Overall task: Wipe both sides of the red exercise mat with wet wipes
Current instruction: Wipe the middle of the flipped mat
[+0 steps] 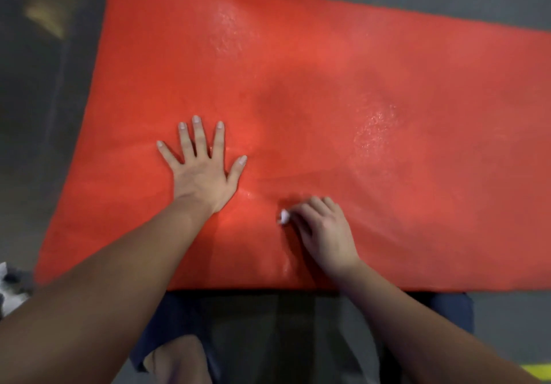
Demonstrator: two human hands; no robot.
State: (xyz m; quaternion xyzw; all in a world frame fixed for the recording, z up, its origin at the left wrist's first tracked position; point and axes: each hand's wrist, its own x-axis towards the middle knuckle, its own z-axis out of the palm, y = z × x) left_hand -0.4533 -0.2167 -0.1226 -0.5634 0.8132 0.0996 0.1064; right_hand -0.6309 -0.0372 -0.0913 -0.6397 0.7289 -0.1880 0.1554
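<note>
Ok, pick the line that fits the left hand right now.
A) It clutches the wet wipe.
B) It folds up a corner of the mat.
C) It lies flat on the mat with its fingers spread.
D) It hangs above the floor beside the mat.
C: the left hand lies palm down with straight, spread fingers on the red mat, while the right hand holds the white wipe.
</note>
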